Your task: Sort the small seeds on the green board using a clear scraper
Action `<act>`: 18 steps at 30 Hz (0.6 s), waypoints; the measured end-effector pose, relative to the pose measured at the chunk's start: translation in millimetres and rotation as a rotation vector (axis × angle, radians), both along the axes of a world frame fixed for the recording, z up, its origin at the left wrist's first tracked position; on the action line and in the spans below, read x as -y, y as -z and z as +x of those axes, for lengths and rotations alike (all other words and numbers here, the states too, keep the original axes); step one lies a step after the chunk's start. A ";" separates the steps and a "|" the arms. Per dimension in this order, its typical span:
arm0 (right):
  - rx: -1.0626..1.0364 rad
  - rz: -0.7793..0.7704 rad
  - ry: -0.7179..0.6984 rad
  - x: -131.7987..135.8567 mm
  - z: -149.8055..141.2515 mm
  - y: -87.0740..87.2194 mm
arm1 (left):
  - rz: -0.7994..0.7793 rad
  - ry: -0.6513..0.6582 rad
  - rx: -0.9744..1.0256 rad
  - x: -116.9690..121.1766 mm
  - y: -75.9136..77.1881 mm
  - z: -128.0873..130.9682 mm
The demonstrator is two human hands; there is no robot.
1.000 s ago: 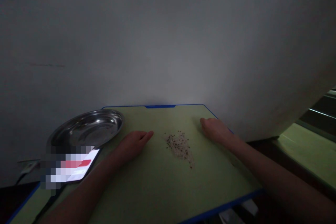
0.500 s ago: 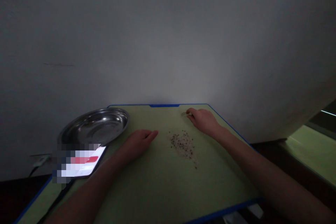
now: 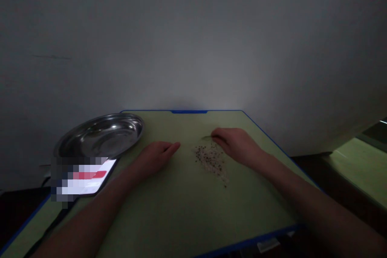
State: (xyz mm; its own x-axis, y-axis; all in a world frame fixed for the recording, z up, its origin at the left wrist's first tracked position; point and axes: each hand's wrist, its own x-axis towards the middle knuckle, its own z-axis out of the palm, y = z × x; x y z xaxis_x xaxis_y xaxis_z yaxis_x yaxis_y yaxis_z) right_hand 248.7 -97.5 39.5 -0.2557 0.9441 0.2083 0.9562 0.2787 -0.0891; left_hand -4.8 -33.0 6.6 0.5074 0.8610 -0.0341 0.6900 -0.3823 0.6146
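Observation:
A loose patch of pale, rice-like grains mixed with dark seeds (image 3: 211,159) lies spread on the light green table (image 3: 181,205). My right hand (image 3: 232,141) is just above the patch's upper right edge, its fingers pinched on slim tweezers (image 3: 207,137) whose tips point left over the table. Most of the tweezers is hidden by the fingers. To the left of the grains, my left hand (image 3: 157,155) rests on the table, fingers curled in and thumb alongside; nothing shows in it.
At the far left stands a shiny round steel basin (image 3: 102,135). A phone or tablet with a lit screen (image 3: 93,181), partly blurred out, lies in front of it. The table has a blue edge, and a grey wall (image 3: 193,48) rises behind it.
My right hand has moved toward me with the tweezers, closer to the grains. My left hand holds nearly the same pose; the view has shifted slightly.

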 end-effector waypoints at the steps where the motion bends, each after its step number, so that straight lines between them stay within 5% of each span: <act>1: -0.036 0.010 0.005 8.5 7.3 -2.6 | 0.007 -0.003 0.014 0.8 -0.6 0.6; 9: -0.178 -0.059 0.110 64.0 40.5 16.5 | 0.030 -0.007 -0.009 0.4 0.2 2.5; 18: -0.226 -0.064 0.114 72.7 -13.5 23.0 | 0.066 -0.017 -0.050 1.7 -0.6 4.5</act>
